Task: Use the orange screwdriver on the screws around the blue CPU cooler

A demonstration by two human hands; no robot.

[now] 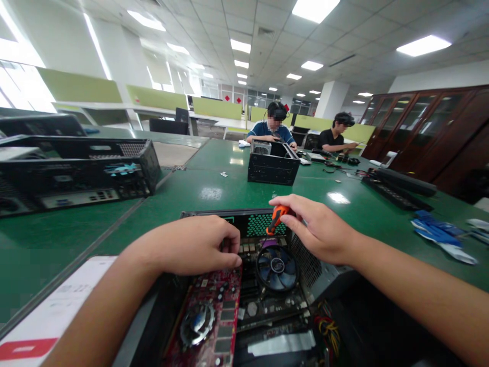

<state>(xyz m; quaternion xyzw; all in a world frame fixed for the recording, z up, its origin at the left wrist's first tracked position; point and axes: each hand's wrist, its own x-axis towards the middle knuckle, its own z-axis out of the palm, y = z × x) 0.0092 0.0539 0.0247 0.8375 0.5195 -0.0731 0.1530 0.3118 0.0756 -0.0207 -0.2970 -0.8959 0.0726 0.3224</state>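
A computer case (301, 260) lies open before me, its inside facing up. My right hand (319, 227) grips the orange and black handle of a screwdriver (278, 219), tilted over the far edge of the case; its tip is hard to make out. My left hand (198, 244) is closed, thumb and curled fingers at the far end of a red graphics card (227, 306); the exact grip is partly hidden. The card carries a round metal-edged fan (197, 323). Between my hands, a black CPU cooler fan (277, 266) sits on the motherboard.
Another opened case (76, 176) stands at left, and a third case (272, 165) is across the green table (198, 188), where two people work. Blue and white gloves (439, 234) lie at right. Bundled cables (328, 329) are inside my case; a white and red box (57, 306) is at lower left.
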